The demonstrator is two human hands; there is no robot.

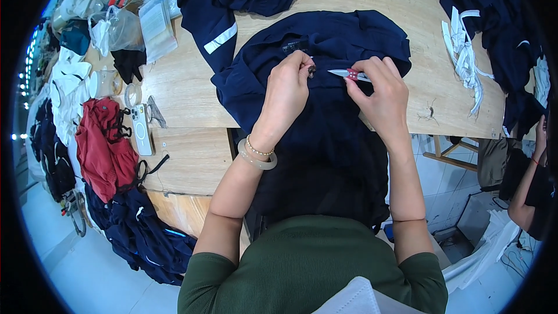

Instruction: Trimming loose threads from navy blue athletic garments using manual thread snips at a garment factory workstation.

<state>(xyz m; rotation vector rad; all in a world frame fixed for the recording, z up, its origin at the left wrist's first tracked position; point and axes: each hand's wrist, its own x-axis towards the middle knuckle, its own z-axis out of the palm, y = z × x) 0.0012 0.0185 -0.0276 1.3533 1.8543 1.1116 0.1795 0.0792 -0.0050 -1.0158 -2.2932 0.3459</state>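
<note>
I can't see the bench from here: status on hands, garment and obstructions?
Left hand pinching small dark bit, identity unclear. Right hand gripping red-and-silver thread snips, blades toward left hand. Navy garment beneath both; nothing seen blocking blades.

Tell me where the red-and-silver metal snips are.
In the head view, right of centre, the snips are in the right hand, pointing left toward the left hand, over the navy-blue fabric garment.

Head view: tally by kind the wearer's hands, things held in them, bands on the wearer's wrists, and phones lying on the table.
Hands: 2, left hand and right hand
Held things: 2, snips (right) and dark bit (left; too small to identify)
Wrist bands: 2, beaded bracelet and bangle
Phone: 1
Total: 7
</note>
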